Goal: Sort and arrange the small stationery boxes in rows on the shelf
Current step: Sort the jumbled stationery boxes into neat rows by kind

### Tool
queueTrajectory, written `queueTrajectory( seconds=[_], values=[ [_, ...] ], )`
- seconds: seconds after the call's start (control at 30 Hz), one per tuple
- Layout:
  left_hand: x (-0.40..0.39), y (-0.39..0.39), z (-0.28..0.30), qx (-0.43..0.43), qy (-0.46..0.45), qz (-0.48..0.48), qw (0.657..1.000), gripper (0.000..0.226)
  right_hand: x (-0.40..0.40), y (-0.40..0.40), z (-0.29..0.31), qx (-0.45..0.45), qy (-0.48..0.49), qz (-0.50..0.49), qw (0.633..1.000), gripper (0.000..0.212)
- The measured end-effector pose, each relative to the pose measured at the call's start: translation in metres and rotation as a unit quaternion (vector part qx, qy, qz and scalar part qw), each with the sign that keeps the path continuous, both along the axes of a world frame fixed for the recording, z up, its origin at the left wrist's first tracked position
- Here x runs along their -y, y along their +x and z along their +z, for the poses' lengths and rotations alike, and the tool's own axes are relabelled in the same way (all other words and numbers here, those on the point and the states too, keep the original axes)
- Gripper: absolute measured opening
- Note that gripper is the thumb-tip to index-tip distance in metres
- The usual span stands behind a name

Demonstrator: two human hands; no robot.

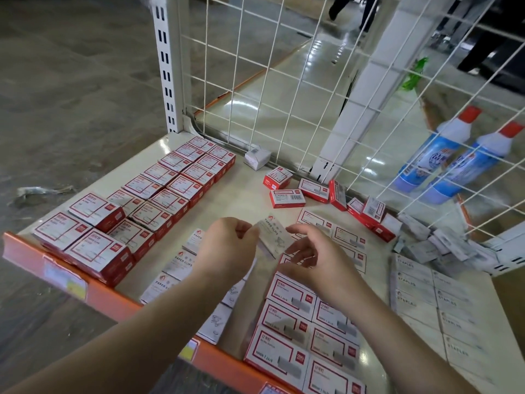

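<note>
My left hand (227,248) pinches a white paper clips box (274,236) by its left end, a little above the cream shelf (250,194). My right hand (309,257) hovers at the box's right side with fingers spread, touching its edge. Below them lies a column of white paper clips boxes (181,263). Two rows of red-and-white boxes (170,191) run along the shelf's left side. More red-and-white boxes (309,328) lie in rows under my right forearm. White staples boxes (420,297) sit in rows at the right.
Loose red boxes (287,198) and a white box (257,158) lie scattered by the wire mesh back (284,81). A heap of grey-white boxes (437,243) fills the right corner. Two blue bottles (451,157) lie behind the mesh. An orange rail (96,294) edges the shelf front.
</note>
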State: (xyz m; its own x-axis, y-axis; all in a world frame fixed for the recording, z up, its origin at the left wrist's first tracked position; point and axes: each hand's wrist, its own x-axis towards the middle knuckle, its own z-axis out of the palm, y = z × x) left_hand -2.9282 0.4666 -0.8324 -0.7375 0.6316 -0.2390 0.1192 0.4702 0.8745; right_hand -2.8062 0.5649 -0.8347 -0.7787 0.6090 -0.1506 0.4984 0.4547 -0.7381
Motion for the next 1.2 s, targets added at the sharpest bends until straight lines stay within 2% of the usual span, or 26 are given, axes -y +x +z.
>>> queueTrajectory(
  seconds=[0.13,0.2,0.3,0.43,0.73,1.07,1.2],
  values=[
    [0.001,0.009,0.0,0.017,0.018,0.033,0.999,0.024,0.004,-0.002,-0.003,-0.034,0.016,-0.043,0.998,0.049],
    [0.002,0.011,-0.001,0.032,0.033,0.04,0.998,0.018,0.004,-0.001,-0.001,-0.06,0.019,-0.047,0.997,0.043],
    [0.004,0.01,-0.004,0.047,0.065,0.041,0.996,0.009,0.003,0.0,0.003,-0.084,0.049,-0.043,0.994,0.045],
    [0.005,0.007,-0.008,0.014,0.079,0.019,0.997,0.026,0.003,0.001,0.005,-0.106,0.096,-0.028,0.989,0.05],
    [0.007,0.005,-0.008,0.009,0.071,0.008,0.997,0.028,0.006,0.005,0.002,-0.118,0.087,-0.019,0.989,0.047],
    [0.013,-0.004,-0.016,-0.041,0.082,-0.032,0.995,0.026,0.005,0.001,-0.002,-0.114,0.069,-0.027,0.991,0.043],
    [0.025,-0.016,-0.019,-0.139,0.046,-0.061,0.987,0.031,0.0,-0.013,-0.004,-0.095,0.037,-0.04,0.994,0.04]
  ],
)
